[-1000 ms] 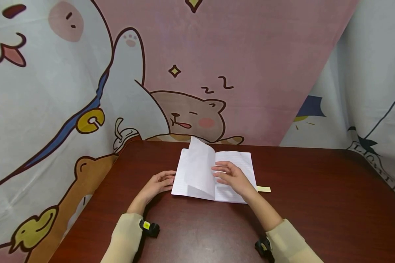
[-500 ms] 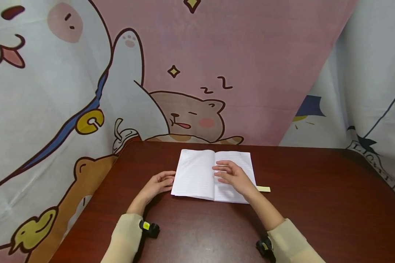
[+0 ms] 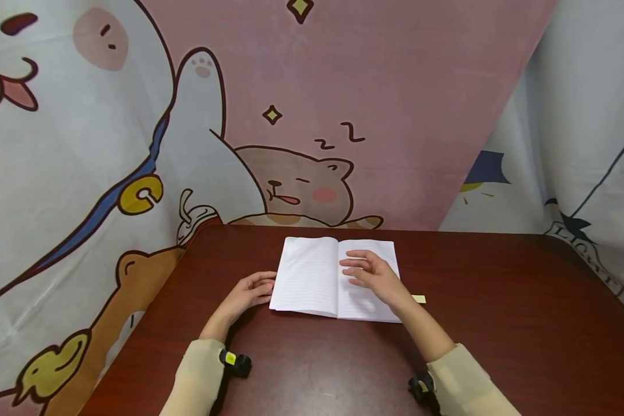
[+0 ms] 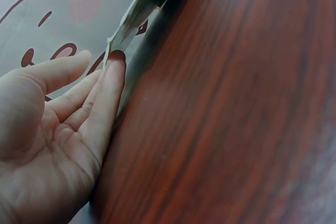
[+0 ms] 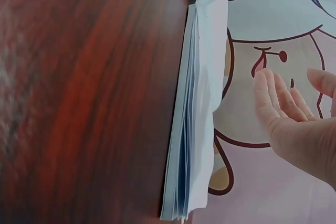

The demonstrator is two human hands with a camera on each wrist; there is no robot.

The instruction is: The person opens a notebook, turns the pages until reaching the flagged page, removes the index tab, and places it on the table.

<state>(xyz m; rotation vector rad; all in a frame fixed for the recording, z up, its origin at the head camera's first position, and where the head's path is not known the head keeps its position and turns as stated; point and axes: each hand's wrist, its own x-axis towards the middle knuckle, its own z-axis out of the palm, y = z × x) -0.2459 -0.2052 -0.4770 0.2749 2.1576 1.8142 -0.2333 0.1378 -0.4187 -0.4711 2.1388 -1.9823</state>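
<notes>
Notebook (image 3: 305, 277) edge touches left hand (image 3: 246, 296); right hand (image 3: 377, 278) clear above page (image 3: 361, 303); both hands relaxed.

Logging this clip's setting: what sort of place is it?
Probably an indoor desk corner or small recording booth; I can't tell which. A dark reddish-brown table stands before a wrinkled cartoon-printed backdrop, and an open lined notebook lies on it.
</notes>
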